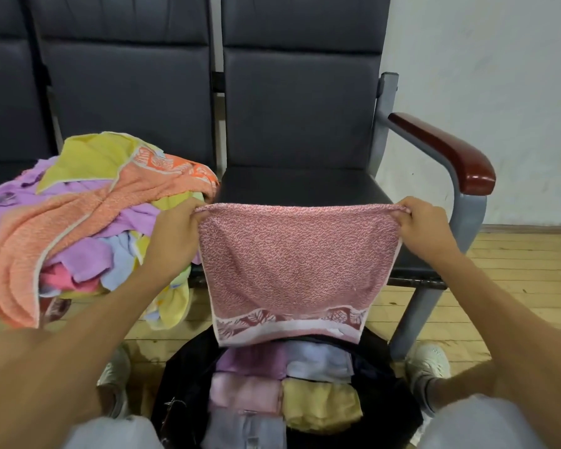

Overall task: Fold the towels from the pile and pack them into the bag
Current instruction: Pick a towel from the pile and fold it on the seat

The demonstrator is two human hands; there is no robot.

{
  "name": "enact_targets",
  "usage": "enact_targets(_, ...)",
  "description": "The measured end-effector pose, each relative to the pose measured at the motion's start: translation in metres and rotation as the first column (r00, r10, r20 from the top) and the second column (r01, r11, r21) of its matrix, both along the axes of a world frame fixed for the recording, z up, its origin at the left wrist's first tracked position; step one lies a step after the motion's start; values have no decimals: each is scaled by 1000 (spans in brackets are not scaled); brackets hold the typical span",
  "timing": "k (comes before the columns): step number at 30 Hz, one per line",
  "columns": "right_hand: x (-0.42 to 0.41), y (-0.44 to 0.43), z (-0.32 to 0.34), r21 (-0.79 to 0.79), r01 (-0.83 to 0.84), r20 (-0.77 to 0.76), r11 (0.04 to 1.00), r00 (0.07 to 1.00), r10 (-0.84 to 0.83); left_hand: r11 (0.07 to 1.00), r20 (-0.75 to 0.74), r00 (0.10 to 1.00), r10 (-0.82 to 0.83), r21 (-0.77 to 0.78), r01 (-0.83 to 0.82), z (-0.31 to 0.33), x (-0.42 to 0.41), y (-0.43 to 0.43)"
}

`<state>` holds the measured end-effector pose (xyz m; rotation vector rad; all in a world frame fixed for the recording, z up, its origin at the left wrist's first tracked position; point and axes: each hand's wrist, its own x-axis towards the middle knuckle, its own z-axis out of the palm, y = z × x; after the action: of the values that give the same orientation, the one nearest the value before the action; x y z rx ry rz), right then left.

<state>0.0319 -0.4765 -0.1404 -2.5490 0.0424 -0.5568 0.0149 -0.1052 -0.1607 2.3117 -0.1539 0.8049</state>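
Head view: left hand [175, 233] and right hand [426, 228] are pinching the pink towel [295, 270] by its top corners, hanging below both grips over the bag [183, 380]; keeping corners level should be squaring the fold.

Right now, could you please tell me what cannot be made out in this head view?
Far end of the bag: hidden behind the pink towel that the left hand and right hand hold up.
Bag's near end: cut off by the bottom edge.
Lower layers of the pile: buried under the orange towel; left side cut off by the frame.
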Motion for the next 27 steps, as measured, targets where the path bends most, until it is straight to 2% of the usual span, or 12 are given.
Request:
enact_targets(3,-2,-2,-2,-28,20,24,999,1000,-20,997,27,999,47,56,-48,-2,3,7)
enact_targets(6,-3,-3,-4,-36,40,27,999,999,-39,997,40,997,60,43,-62,0,3,12)
enact_targets(11,-4,-1,-10,-47,20,-20,999,1000,-21,995,-91,993,74,66,-68,-3,5,13)
enact_targets(14,-3,1,-9,1,19,-42,1000,999,-19,998,-192,980,50,-20,-55,0,3,11)
enact_targets(18,-2,6,-6,112,44,-101,993,994,-32,997,-256,967,20,-65,-38,3,3,12)
enact_targets(20,-2,8,-6,110,57,-117,992,992,-44,979,-303,952,-52,-205,-12,4,1,10)
enact_targets(22,-2,9,-6,131,66,-144,989,988,-47,919,-355,922,-153,-394,1,5,-2,7)
enact_targets(23,-1,9,-7,161,70,-161,984,986,-43,900,-366,913,-178,-436,0,4,-2,6)
enact_targets(27,3,8,-7,313,119,-211,942,976,-53,894,-370,916,-157,-448,-28,4,1,3)
